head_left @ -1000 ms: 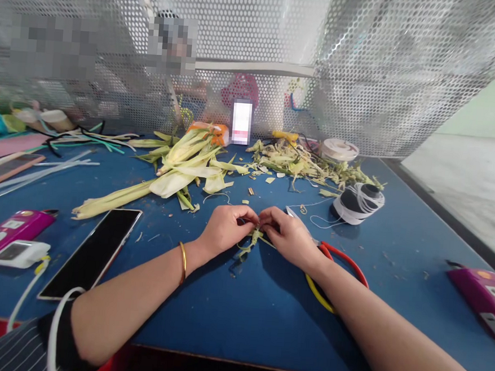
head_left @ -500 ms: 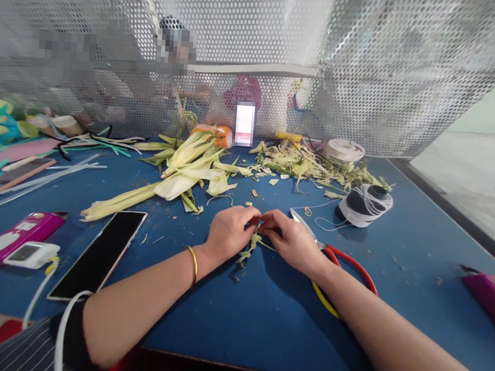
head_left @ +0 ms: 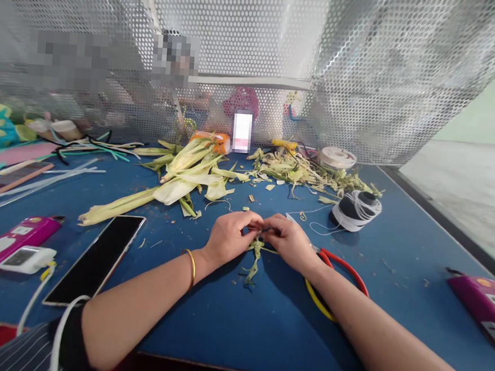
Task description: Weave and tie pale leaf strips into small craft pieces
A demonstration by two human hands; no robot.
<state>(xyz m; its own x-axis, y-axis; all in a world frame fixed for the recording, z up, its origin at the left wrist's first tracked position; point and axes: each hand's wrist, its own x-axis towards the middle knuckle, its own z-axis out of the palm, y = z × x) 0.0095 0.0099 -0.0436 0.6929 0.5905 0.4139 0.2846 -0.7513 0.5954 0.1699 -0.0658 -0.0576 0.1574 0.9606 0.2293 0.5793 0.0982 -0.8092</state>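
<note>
My left hand (head_left: pixel 233 233) and my right hand (head_left: pixel 288 240) meet at the middle of the table, fingertips pinched close together. Between them is a small knotted figure of green corn husk (head_left: pixel 256 254), its strips hanging down toward the tabletop. Both hands are closed on its top end; the fingertips hide how it is held there. Beneath my right wrist lie scissors (head_left: pixel 346 266) with red and yellow handles, partly covered by the forearm. A spool of white thread (head_left: pixel 356 210) stands to the right, a loose strand running from it toward my right hand.
Corn husks (head_left: pixel 189 173) lie beyond my left hand, with a pile of husk scraps (head_left: pixel 291 169) farther right. A phone (head_left: pixel 98 257), a purple power strip (head_left: pixel 19 237) and a white plug are at left. Another purple strip (head_left: pixel 483 301) lies right. A perforated screen (head_left: pixel 258 33) stands behind.
The husk piece now hangs straighter and shows more fully below my fingertips. Both hands stay together, with small finger shifts. The view has tilted slightly.
</note>
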